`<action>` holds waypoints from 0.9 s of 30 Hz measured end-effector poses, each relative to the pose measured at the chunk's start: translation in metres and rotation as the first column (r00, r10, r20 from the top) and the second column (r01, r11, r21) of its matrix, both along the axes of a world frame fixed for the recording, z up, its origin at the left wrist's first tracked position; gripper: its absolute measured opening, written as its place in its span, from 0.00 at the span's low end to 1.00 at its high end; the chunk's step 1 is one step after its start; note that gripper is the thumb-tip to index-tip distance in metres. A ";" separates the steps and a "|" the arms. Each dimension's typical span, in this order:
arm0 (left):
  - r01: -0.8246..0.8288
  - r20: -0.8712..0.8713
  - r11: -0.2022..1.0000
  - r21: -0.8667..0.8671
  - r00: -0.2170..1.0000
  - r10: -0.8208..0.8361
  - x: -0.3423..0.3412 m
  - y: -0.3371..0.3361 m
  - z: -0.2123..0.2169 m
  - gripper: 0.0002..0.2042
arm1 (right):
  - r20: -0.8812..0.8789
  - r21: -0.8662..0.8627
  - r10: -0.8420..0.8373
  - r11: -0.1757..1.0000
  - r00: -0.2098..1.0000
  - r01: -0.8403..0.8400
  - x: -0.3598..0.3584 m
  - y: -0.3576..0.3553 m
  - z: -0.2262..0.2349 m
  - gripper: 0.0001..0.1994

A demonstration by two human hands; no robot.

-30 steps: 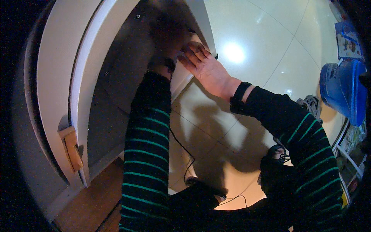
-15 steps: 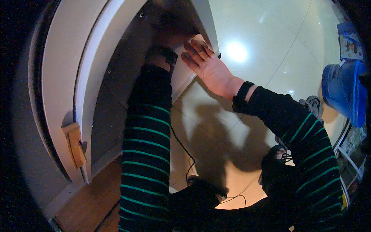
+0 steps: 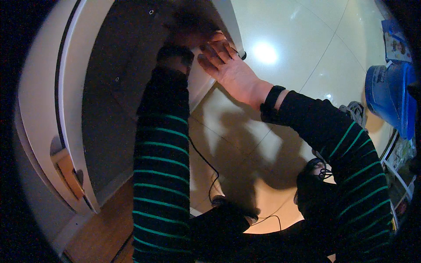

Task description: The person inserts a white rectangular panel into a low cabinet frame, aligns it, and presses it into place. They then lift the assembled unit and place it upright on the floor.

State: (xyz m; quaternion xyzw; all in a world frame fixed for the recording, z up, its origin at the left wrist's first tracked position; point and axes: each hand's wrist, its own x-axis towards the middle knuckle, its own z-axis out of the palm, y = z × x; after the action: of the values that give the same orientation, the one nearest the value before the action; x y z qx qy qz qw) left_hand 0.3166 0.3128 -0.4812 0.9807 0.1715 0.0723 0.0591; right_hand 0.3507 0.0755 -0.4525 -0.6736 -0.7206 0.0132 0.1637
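My right hand (image 3: 239,81) reaches to the lower corner of a white board or panel (image 3: 202,81). Its fingers are stretched out and slightly spread, with the tips against the panel near its edge. In dark shadow at the top, my left hand (image 3: 188,31) lies by the inner side of that same panel. Its fingers are too dim to make out, so whether it grips anything cannot be told. Both arms wear black sleeves with green stripes, and a black band circles the right wrist.
A white door frame (image 3: 72,109) with a brass-coloured strike plate (image 3: 69,173) stands at left, above brown wooden flooring (image 3: 103,223). Glossy pale tiles (image 3: 302,57) spread to the right. A blue plastic tub (image 3: 386,98) sits at far right. A black cable (image 3: 210,164) runs near my feet.
The door frame and strike plate sit further left in the picture. Both hands have shifted slightly up and left in view; the right hand still touches the panel corner.
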 end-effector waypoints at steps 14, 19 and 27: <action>-0.723 -0.054 0.691 -0.007 0.691 0.721 -0.123 -0.092 0.018 0.50 | 0.162 -0.024 -0.013 1.000 0.987 0.017 0.012 0.007 -0.009 0.42; -0.876 -0.235 0.482 -0.001 0.469 0.852 -0.187 -0.119 0.047 0.50 | 0.173 -0.098 -0.010 0.995 0.985 0.028 0.011 0.007 -0.002 0.44; -0.919 -0.306 0.395 -0.015 0.380 0.873 -0.204 -0.128 0.047 0.56 | 0.240 -0.125 0.016 0.992 0.971 0.014 -0.002 0.009 0.004 0.45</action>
State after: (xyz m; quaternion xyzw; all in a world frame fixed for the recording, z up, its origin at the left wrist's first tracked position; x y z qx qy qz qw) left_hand 0.1126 0.1843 -0.4344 0.7204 0.6877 -0.0466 0.0777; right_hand 0.3491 0.0843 -0.4485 -0.6789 -0.7332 -0.0228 0.0323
